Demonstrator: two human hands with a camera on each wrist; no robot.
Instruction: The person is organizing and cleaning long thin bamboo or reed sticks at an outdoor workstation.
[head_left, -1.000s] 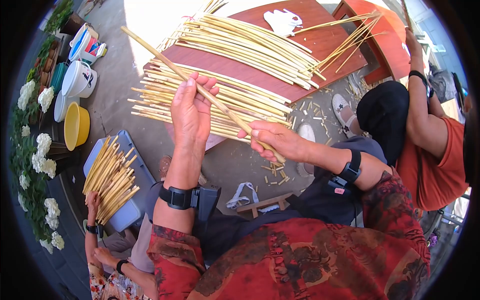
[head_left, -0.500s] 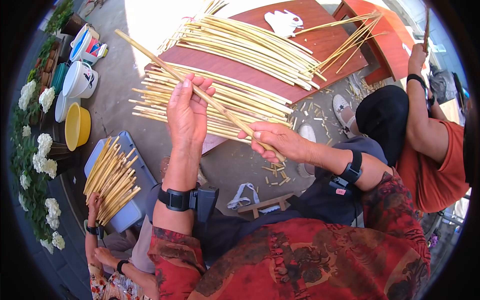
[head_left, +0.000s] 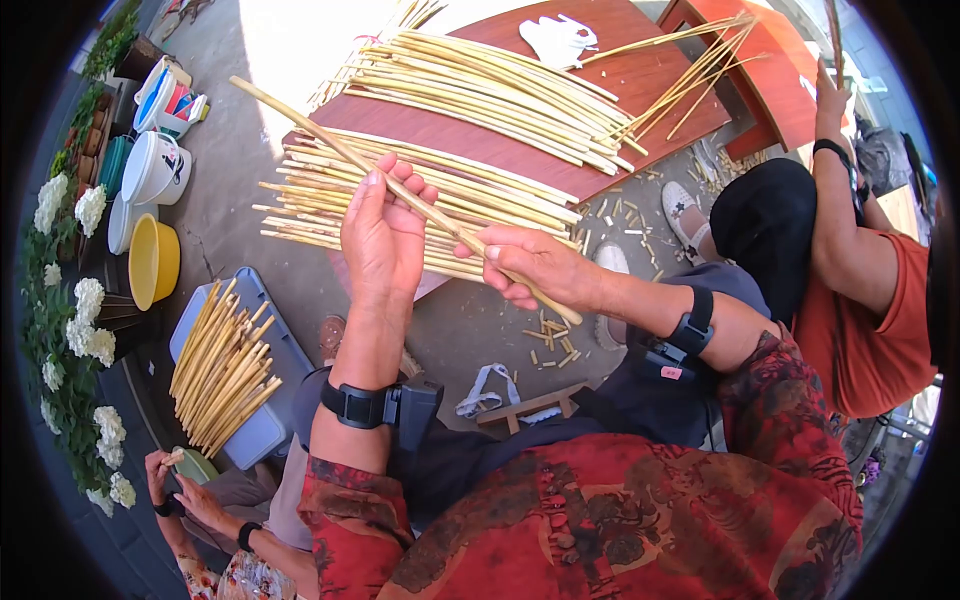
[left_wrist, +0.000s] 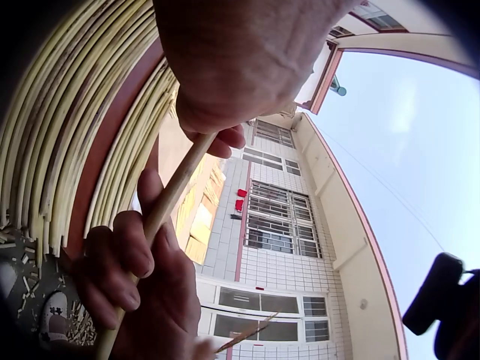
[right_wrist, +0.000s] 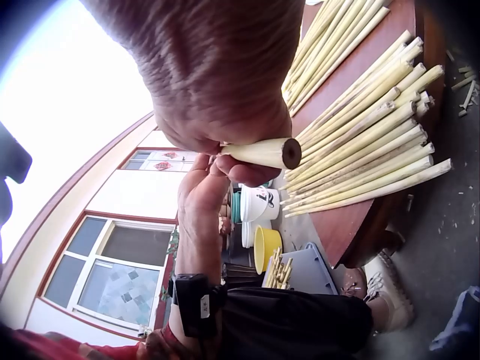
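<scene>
A long, pale plant stalk [head_left: 320, 135] slants across the head view between both hands. My left hand [head_left: 385, 240], palm up, pinches its middle with the thumb above and fingers beneath. Closer to the lower right end, my right hand [head_left: 535, 268] grips it, with a short length sticking out past the palm. In the right wrist view the cut end of the stalk [right_wrist: 259, 154] shows a dark round centre. The left wrist view has the right hand's fingers [left_wrist: 124, 255] curled round the stalk. Below the stalk lie long stalks [head_left: 400, 190] in a row.
A red-brown table [head_left: 665, 100] bears another row of long stalks [head_left: 490, 95] and white gloves [head_left: 558, 42]. Short stalks [head_left: 225, 365] lie on a blue-grey tray [head_left: 290, 335] at left. A yellow basin [head_left: 152, 258] stands behind. People sit on both sides; cut bits [head_left: 555, 340] litter the ground.
My right hand has shifted slightly up along the stalk, away from its near end. The far tip has dropped a little. At lower left, another person's hand has left the short stalks.
</scene>
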